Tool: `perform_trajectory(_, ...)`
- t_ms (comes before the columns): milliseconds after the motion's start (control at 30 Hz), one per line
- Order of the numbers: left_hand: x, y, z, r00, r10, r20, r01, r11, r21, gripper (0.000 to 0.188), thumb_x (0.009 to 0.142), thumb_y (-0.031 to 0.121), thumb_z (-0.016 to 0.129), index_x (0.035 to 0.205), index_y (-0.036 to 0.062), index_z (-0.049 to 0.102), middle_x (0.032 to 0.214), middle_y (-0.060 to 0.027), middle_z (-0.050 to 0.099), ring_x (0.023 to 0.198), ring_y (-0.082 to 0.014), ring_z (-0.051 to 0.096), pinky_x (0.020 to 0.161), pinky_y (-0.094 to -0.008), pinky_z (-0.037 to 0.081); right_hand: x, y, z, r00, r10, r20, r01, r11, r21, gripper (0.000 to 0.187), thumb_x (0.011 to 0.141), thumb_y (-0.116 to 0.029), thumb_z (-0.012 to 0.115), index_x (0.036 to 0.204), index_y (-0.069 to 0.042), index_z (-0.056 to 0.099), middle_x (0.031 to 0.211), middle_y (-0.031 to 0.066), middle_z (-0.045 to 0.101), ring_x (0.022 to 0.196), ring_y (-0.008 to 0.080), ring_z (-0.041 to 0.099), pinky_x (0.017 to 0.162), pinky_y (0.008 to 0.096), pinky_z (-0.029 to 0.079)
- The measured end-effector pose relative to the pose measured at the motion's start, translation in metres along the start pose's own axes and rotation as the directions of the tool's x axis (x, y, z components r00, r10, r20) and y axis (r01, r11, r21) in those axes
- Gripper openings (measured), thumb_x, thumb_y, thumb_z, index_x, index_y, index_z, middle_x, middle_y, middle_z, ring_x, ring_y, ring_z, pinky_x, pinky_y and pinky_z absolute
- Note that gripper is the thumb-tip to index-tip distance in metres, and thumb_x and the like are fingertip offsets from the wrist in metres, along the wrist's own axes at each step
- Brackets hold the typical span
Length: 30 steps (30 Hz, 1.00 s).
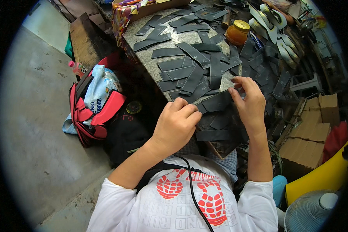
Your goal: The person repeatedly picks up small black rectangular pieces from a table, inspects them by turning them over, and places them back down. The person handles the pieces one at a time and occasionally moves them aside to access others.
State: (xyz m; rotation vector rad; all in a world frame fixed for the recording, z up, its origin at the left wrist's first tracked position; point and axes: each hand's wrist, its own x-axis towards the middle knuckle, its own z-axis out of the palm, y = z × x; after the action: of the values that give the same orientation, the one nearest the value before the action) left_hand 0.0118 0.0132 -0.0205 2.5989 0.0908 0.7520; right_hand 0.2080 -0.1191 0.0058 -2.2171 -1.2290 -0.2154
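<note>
Between my two hands a dark grey, leather-like strip (217, 103) is stretched at the near edge of a stone-topped table. My left hand (176, 124) is closed, fingers curled, at the strip's left end; its fingertips are partly hidden. My right hand (250, 101) pinches the strip's right end between thumb and bent fingers. Beyond my hands lies a loose spread of similar strips (181, 72), some crossing over others and several with pale marks. Below the held strip, another dark strip (214, 135) lies near the table's corner.
An orange jar with a yellow lid (237, 32) stands among the strips, beside white curved pieces (267, 21). A patterned box (123, 19) is at the back. Right are cardboard boxes (303, 143) and a fan (313, 212); left, a red-black bag (94, 104) on the floor.
</note>
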Motion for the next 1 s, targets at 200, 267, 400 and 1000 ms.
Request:
perform_trajectory(200,0.021,-0.009,0.001,0.993,-0.008,-0.121,0.011,0.999,0.030,0.034,0.072,0.006,0.073,0.105,0.0043,0.068,0.111,-0.0099,0.063,0.104,-0.0300,0.057,0.088,-0.0429,0.048,0.019,0.002,0.013,0.988,0.100,0.116,-0.109,0.992,0.071,0.035,0.087,-0.028,0.073,0.114,-0.008,0.064,0.090,0.0078,0.069,0.079,0.0246,0.067,0.070,0.0357,0.051)
perform_trajectory(267,0.034,-0.017,0.006,0.995,-0.007,-0.098,0.015,0.996,0.090,0.036,0.077,0.011,0.074,0.112,0.0034,0.067,0.127,-0.0132,0.058,0.119,-0.0323,0.053,0.097,-0.0445,0.045,0.027,0.003,0.026,0.969,0.170,0.181,-0.221,0.924,0.313,0.042,0.086,-0.023,0.074,0.121,-0.006,0.059,0.088,0.0098,0.070,0.073,0.0220,0.067,0.069,0.0351,0.052)
perform_trajectory(400,0.051,-0.033,0.019,0.999,-0.030,-0.019,0.033,0.978,0.208,0.044,0.084,0.021,0.072,0.124,0.0035,0.062,0.137,-0.0138,0.055,0.131,-0.0320,0.047,0.109,-0.0480,0.037,0.038,0.015,0.043,0.971,0.151,0.184,-0.228,0.819,0.527,0.040,0.086,-0.009,0.071,0.123,-0.004,0.056,0.083,0.0070,0.068,0.072,0.0137,0.063,0.066,0.0305,0.051)
perform_trajectory(1000,0.076,-0.058,0.022,0.995,0.000,-0.099,0.016,0.986,0.165,0.032,0.079,0.017,0.075,0.107,0.0043,0.067,0.117,-0.0121,0.062,0.114,-0.0299,0.054,0.106,-0.0499,0.039,0.051,0.037,0.030,0.856,0.273,0.439,-0.516,0.497,0.698,0.037,0.091,-0.004,0.064,0.126,-0.003,0.053,0.091,0.0022,0.062,0.071,0.0064,0.057,0.059,0.0216,0.047)
